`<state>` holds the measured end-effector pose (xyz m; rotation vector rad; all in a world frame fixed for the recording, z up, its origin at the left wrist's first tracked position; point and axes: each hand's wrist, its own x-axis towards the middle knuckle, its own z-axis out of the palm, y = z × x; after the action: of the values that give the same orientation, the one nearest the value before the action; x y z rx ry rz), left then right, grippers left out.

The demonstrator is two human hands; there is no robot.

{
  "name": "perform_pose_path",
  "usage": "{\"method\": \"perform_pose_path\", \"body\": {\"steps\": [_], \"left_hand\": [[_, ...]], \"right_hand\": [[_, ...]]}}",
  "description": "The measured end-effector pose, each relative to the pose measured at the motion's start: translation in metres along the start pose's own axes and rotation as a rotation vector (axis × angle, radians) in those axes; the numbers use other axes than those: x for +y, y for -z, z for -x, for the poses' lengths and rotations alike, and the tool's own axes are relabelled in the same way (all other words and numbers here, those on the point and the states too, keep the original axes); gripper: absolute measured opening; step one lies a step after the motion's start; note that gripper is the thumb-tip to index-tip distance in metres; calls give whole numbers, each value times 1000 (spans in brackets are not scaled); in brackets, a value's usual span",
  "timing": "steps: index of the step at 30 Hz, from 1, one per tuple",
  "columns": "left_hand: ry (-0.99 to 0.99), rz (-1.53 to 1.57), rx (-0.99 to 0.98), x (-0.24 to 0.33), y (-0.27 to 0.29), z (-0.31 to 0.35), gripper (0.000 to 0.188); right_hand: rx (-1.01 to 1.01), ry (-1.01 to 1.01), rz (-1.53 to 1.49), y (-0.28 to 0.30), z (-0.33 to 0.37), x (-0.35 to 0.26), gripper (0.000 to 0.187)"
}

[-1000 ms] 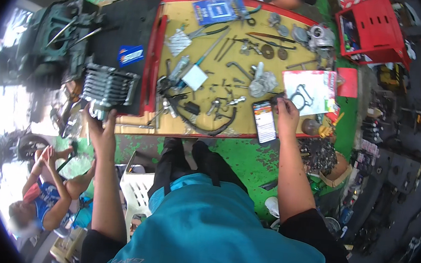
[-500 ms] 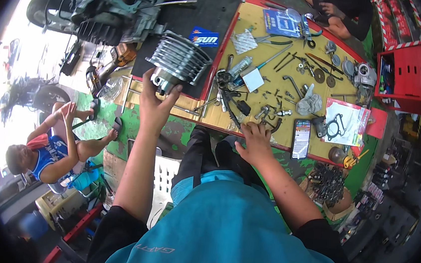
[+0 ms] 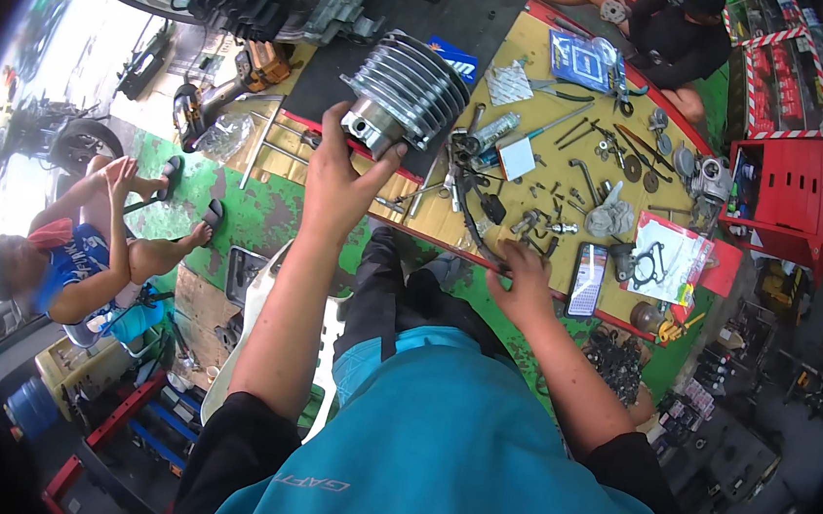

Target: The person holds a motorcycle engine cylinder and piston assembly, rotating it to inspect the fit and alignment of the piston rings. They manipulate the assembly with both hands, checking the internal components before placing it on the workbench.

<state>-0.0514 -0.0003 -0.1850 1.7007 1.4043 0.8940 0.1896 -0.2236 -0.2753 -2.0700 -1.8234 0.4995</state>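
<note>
A silver finned engine cylinder point(image 3: 412, 89) is held up over the near edge of the black mat, tilted, with a piston point(image 3: 372, 128) sticking out of its lower end. My left hand point(image 3: 341, 187) is closed around that lower end, thumb on the right side and fingers on the left. My right hand point(image 3: 528, 285) rests at the table's near edge with its fingers apart and nothing visible in it. Just beside its fingertips lie a curved black hose point(image 3: 468, 225) and small metal parts point(image 3: 532, 224). A phone point(image 3: 587, 279) lies to its right.
Bolts, washers, pliers point(image 3: 558, 91) and a gasket in a packet point(image 3: 664, 260) cover the yellow tabletop point(image 3: 496, 191). An engine point(image 3: 287, 1) stands at far left, near a cordless drill point(image 3: 241, 76). One person point(image 3: 88, 258) sits at left; another point(image 3: 680, 46) is across the table.
The cylinder has tilted, its finned top leaning farther right in my left hand. My right hand stays at the table edge. The whole view has shifted slightly.
</note>
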Motion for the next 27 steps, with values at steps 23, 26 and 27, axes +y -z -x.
{"method": "perform_pose_path", "body": {"steps": [23,26,27], "left_hand": [[-203,530,234,-41,27,17,63],[33,457,471,-75,54,26,30],[111,410,560,-102,62,29,25]], "right_hand": [[190,-490,-379,1,52,63,18],[262,-497,-496,-2,72,85,17],[270,-498,-505,1,77,87,16]]}}
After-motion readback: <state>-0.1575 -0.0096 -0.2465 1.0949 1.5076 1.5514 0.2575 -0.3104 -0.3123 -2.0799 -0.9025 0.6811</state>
